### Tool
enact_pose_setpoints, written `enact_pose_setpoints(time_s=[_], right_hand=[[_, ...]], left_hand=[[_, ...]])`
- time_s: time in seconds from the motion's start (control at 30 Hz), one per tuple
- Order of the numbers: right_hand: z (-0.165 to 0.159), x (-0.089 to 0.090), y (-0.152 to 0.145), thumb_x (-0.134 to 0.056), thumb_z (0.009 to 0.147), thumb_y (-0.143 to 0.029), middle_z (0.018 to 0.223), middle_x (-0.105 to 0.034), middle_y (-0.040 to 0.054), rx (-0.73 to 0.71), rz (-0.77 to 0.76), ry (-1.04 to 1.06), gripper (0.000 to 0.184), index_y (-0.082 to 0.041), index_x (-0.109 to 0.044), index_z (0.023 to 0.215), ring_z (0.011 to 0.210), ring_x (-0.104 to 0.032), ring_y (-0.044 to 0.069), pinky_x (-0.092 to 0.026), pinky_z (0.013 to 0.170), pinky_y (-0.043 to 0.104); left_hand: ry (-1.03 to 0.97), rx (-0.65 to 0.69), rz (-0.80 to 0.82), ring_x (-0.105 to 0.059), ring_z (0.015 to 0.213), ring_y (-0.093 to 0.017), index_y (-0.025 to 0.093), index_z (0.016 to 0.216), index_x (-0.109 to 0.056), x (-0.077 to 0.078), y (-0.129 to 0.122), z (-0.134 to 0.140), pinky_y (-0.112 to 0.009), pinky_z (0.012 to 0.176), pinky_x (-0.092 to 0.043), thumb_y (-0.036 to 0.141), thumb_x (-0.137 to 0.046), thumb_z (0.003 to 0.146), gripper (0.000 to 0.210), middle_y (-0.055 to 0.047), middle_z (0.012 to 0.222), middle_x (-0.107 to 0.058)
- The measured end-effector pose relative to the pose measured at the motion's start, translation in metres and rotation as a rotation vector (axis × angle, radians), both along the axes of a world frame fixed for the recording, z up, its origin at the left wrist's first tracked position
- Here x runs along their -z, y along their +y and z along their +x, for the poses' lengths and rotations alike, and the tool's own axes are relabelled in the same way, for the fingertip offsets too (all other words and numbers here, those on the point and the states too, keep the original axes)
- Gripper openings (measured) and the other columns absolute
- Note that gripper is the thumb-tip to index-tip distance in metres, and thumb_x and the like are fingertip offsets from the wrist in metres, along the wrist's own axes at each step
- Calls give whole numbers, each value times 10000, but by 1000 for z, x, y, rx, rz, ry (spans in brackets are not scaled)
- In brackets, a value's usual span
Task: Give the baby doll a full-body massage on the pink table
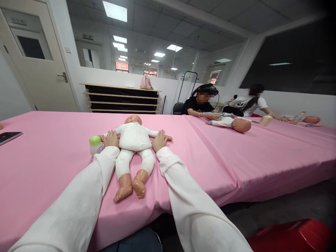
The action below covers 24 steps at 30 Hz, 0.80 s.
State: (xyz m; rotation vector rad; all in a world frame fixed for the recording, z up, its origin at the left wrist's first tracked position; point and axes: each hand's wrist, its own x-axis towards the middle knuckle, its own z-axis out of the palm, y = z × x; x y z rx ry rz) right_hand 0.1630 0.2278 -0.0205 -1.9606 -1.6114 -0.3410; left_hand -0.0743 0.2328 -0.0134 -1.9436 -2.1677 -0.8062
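A baby doll point(135, 136) with a white cloth body lies on its back on the pink tablecloth point(194, 168), head away from me and bare feet near the table edge. My left hand point(111, 139) rests flat beside the doll, by its arm on the left. On the other side, my right hand point(160, 140) lies flat with fingers stretched out, by the doll's other arm. Whether the palms touch the doll's arms or only the cloth is hard to see. A white bottle with a green cap point(96, 145) stands just left of my left hand.
A phone point(9, 138) lies at the table's left edge. Across the table, a person in black point(201, 101) handles another doll point(231, 123); a second person point(252, 101) sits farther right near a third doll point(311, 119). A cream bottle point(266, 120) stands between them. A red stool point(296, 236) is below right.
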Motion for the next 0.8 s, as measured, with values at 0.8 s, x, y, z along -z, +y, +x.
enact_pose_setpoints(time_s=[0.8], right_hand=[[-1,-8,0,-275,891,-226,1487,-167,103,-304,-40,-163,504,-151,-265,1390,1367,-148,213,-122,1065,515]], left_hand=[[68,82,4,-201,1351,-212,167,1391,-279,-4,-4,2,-537,1060,-177,197,-211,904,493,-90,1461,-254]])
